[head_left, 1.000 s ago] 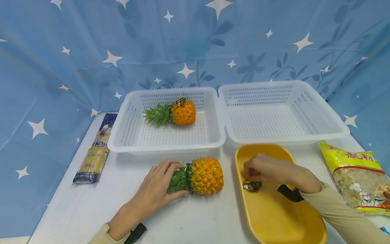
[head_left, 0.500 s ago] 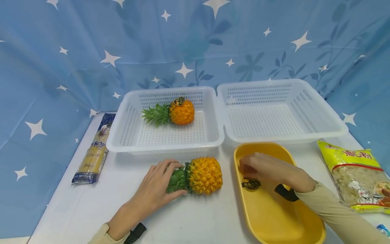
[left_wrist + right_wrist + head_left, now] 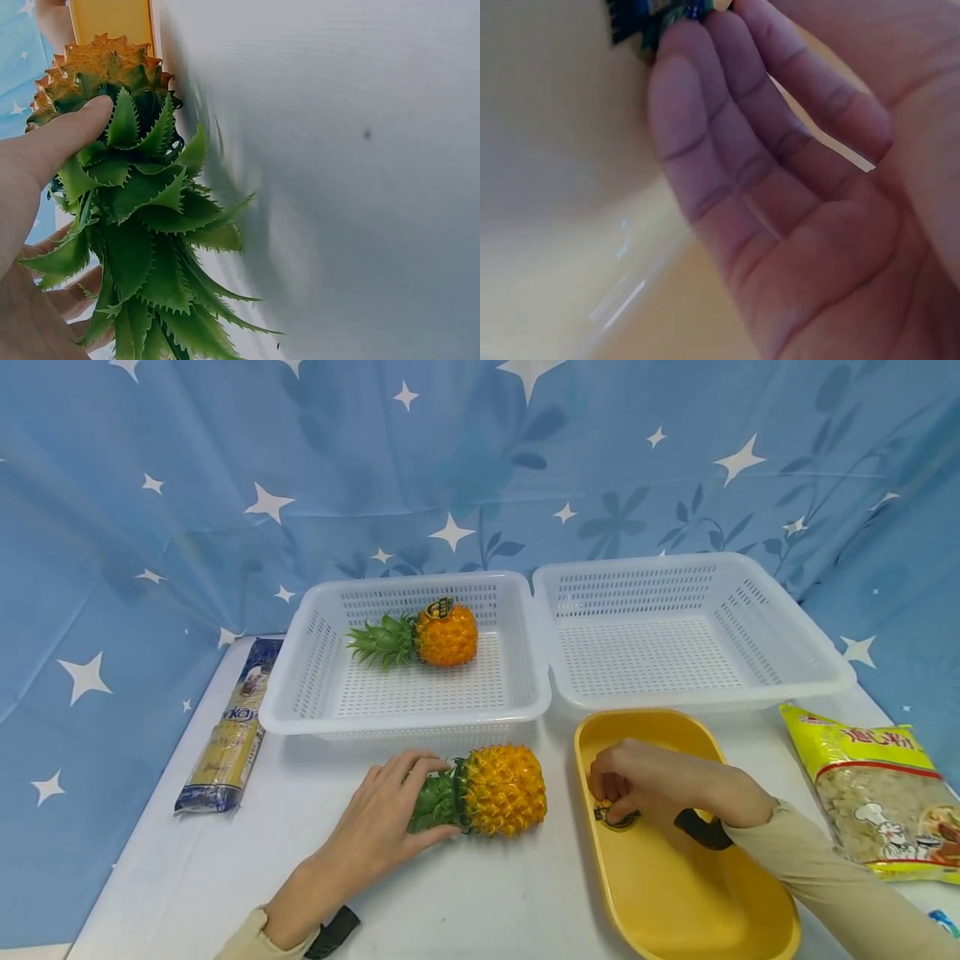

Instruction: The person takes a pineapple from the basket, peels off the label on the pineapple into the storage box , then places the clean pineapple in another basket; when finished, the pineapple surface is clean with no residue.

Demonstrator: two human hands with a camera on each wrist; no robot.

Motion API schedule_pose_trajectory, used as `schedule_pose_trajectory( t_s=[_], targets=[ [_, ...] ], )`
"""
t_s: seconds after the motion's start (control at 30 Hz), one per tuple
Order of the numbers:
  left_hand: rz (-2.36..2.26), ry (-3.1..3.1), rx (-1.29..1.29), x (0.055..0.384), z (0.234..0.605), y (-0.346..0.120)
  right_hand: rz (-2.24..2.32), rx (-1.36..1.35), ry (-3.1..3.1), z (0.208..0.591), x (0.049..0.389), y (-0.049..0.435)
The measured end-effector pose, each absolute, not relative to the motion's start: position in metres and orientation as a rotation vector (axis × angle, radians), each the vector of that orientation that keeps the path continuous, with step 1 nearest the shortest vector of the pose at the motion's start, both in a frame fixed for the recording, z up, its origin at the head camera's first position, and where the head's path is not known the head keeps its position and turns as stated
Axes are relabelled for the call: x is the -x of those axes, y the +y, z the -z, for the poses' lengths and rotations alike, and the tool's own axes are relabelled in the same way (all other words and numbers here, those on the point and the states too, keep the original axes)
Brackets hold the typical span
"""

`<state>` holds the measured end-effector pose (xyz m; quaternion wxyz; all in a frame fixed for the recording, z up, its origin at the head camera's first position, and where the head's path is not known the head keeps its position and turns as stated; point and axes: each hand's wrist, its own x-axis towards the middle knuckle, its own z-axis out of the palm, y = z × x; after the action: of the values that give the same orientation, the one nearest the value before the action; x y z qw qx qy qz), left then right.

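A pineapple (image 3: 506, 791) lies on its side on the white table, its green crown pointing left. My left hand (image 3: 393, 806) holds it by the crown; in the left wrist view the thumb lies at the base of the leaves (image 3: 142, 225) and the other fingers pass behind them. My right hand (image 3: 648, 781) is down inside a yellow tub (image 3: 675, 877), near its left wall, pinching a black-and-gold label (image 3: 617, 821). Thumb and curled fingers cover part of that label, and in the right wrist view only its dark edge (image 3: 634, 19) shows beyond the fingertips.
Behind stand two white perforated baskets. The left basket (image 3: 405, 724) holds another pineapple (image 3: 447, 639) with a similar tag; the right basket (image 3: 645, 660) is beside it. A pasta packet (image 3: 232, 735) lies far left, a yellow pasta bag (image 3: 877, 802) far right.
The right hand has shifted its fingers over the label, and the thumb now lies across it, covering more of it than half a second ago. The left hand and pineapple stay in place.
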<state>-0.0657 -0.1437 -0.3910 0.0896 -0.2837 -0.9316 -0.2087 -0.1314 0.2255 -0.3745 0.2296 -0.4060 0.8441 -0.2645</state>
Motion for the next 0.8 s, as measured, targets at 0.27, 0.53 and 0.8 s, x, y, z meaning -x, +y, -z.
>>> schedule_pose_trajectory(
  t_s=[0.27, 0.53, 0.8],
  targets=[
    [0.638, -2.779, 0.836, 0.065, 0.391, -0.144, 0.762, 1.114, 2.309, 0.377, 0.130, 0.225],
    [0.654, -2.796, 0.833, 0.065, 0.391, -0.145, 0.543, 1.191, 2.367, 0.353, 0.119, 0.227],
    [0.659, -2.806, 0.825, 0.065, 0.391, -0.146, 0.481, 1.316, 2.482, 0.297, 0.105, 0.203]
  ],
)
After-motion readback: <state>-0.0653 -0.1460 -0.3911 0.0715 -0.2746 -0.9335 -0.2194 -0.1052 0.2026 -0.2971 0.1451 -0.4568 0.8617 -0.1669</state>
